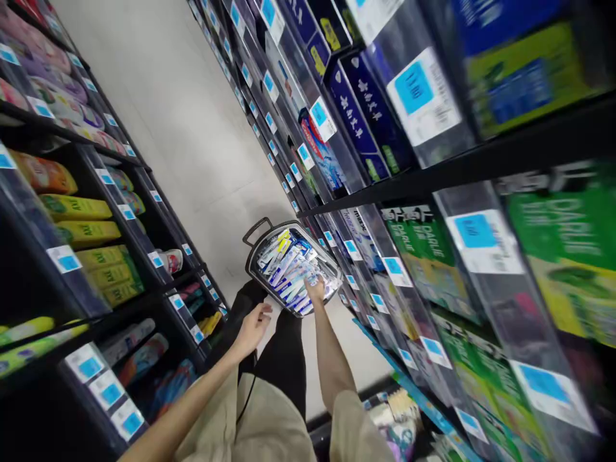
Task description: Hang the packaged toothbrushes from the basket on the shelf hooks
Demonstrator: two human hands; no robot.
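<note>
A dark-rimmed shopping basket (250, 262) sits low in front of my legs, filled with slim boxes and packs (293, 273) in white, blue and some yellow. My right hand (316, 292) reaches into its right side, thumb and fingers closing around a small blue-and-white package (314, 280) whose kind is too small to tell. Left of the basket, my left hand (255, 328) hovers in the air, its fingers loosely bent and apart, holding nothing. The basket's handle (255, 230) sticks out at the far left end.
Tall shelves of toothpaste boxes (423, 250) with price tags rise close on the right. Opposite, shelves hold yellow bottles (89, 231) and other packs. A pale floor aisle (192, 128) runs between them. Bagged goods (394, 423) lie at the lower right.
</note>
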